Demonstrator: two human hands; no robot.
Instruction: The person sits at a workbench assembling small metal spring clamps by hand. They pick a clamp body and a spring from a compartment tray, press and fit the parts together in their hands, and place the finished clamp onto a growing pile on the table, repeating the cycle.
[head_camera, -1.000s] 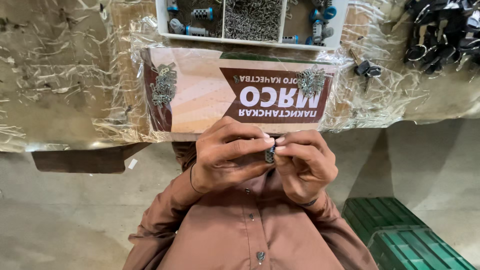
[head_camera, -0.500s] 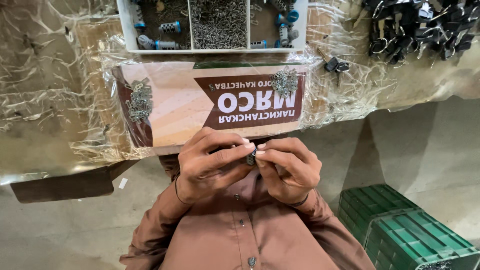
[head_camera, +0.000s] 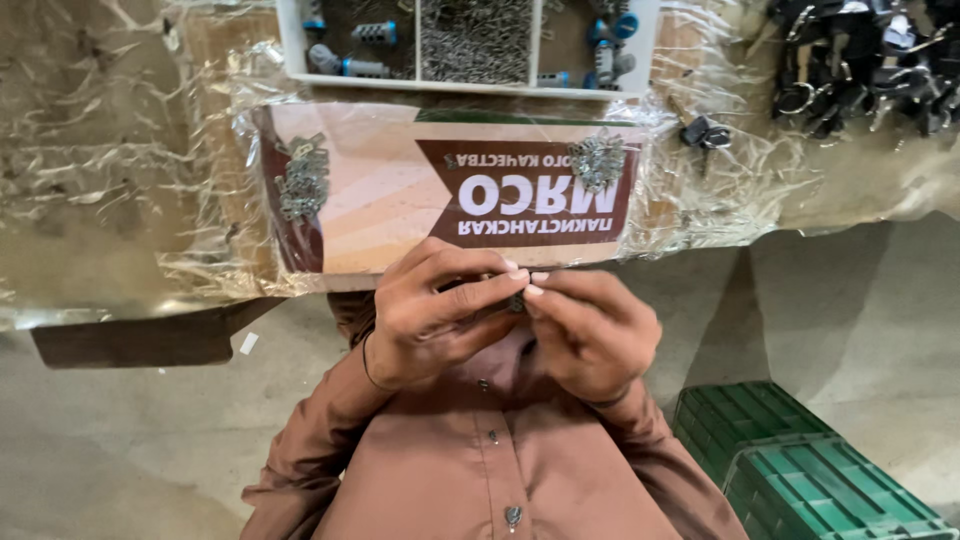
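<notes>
Unmoved, both hands (head_camera: 520, 315) pinch small metal part (head_camera: 517, 301), axis unclear

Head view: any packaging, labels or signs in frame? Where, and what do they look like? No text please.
Printed cardboard panel: flat on the table under clear plastic wrap, just beyond the hands; rectangular, cream and tan with a dark maroon banner, white lettering and a green edge strip.
No other labels, signs or screens can be made out.
</notes>
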